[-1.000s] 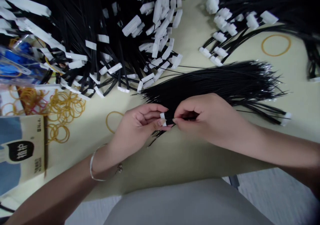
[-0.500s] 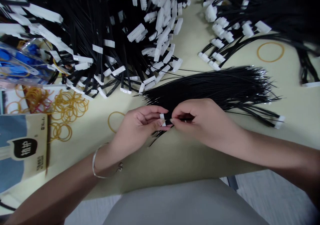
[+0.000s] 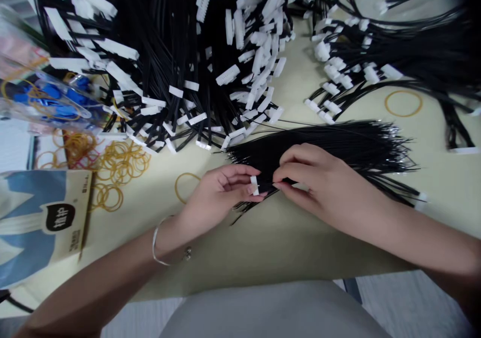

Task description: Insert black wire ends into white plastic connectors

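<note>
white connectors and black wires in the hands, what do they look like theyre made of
The white connector looks like moulded plastic, matte with crisp, squared edges. The black wires seem plastic-insulated, smooth and slightly glossy, bending easily. Their bright tips suggest bare metal, though that is too small to be sure.

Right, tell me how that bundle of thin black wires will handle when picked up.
The thin black wires look floppy: stray strands splay apart. They seem smooth, so probably slippery, and could slide loose from the right hand.
</note>
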{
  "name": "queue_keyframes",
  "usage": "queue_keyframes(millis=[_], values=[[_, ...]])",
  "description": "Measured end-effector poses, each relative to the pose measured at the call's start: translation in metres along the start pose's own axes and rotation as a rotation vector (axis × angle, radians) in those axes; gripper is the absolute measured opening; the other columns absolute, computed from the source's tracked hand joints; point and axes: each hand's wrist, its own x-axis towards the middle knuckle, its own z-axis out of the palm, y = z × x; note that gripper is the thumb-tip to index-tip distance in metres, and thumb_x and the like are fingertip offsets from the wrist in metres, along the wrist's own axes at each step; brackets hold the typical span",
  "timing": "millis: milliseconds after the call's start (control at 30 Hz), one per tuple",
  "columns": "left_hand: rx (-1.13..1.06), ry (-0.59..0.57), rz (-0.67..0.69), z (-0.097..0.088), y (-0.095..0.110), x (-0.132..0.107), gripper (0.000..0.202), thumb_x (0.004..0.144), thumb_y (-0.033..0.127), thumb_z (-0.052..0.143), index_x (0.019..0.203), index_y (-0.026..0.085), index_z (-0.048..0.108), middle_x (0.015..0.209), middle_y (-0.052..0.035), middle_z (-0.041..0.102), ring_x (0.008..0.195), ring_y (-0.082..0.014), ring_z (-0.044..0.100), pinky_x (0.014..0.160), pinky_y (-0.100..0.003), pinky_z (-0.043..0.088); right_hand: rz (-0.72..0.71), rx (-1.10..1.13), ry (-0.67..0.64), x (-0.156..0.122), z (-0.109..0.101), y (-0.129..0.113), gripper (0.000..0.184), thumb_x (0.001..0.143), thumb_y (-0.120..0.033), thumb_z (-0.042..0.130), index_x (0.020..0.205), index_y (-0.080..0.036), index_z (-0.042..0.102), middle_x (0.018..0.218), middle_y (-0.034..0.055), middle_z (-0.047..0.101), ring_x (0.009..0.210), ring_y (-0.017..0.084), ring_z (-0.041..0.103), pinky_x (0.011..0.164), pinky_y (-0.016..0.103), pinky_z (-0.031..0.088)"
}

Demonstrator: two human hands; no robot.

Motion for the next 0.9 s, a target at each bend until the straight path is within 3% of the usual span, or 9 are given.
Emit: queue_keyframes(millis=[267,367,500,667,900], values=[[0.011,-0.026,-0.002,0.004,0.000,-0.001,0.020,0.075,0.014,0.068,0.094,0.013,0.063,0.082,0.0002,0.068,0.074,-0.0111,0.069,0.076,-0.021,0.058,0.141,-0.034,-0.063,-0.003,0.004,-0.006,0.014,0.085,-0.006,0.045,0.086,-0.011,0.058,0.090,0.0081,0.053,0.081,0.017,0.050,0.072,0.032,0.044],[0.023,-0.009,-0.001,0.004,-0.001,-0.002,0.020,0.075,0.015,0.068,0.094,0.012,0.062,0.081,-0.0006,0.069,0.075,-0.0133,0.070,0.076,-0.023,0.057,0.177,-0.045,0.014,-0.004,-0.001,-0.005,0.013,0.085,-0.007,0.045,0.085,-0.011,0.057,0.089,0.0079,0.052,0.080,0.016,0.050,0.073,0.031,0.043],[-0.005,0.003,-0.009,0.003,0.001,-0.002,0.021,0.075,0.015,0.069,0.095,0.012,0.062,0.078,0.0001,0.068,0.075,-0.0148,0.071,0.076,-0.022,0.058,0.110,-0.071,0.141,-0.004,-0.008,-0.004,0.013,0.089,-0.014,0.045,0.086,-0.010,0.057,0.092,0.0085,0.052,0.082,0.014,0.052,0.073,0.027,0.042],[-0.021,-0.022,-0.019,0.001,0.002,0.000,0.022,0.075,0.014,0.069,0.096,0.012,0.063,0.083,-0.0007,0.068,0.076,-0.0148,0.071,0.076,-0.020,0.058,0.001,-0.112,0.018,-0.004,-0.001,-0.007,0.020,0.090,-0.016,0.043,0.084,-0.007,0.060,0.089,0.0104,0.053,0.076,0.015,0.055,0.067,0.029,0.046],[-0.033,-0.021,-0.013,0.001,0.001,0.001,0.022,0.075,0.012,0.069,0.097,0.012,0.065,0.083,-0.0007,0.068,0.078,-0.0151,0.070,0.079,-0.023,0.058,0.021,-0.125,0.022,-0.003,0.005,-0.006,0.022,0.091,-0.018,0.044,0.084,-0.006,0.061,0.088,0.0114,0.054,0.077,0.017,0.056,0.067,0.032,0.048]])
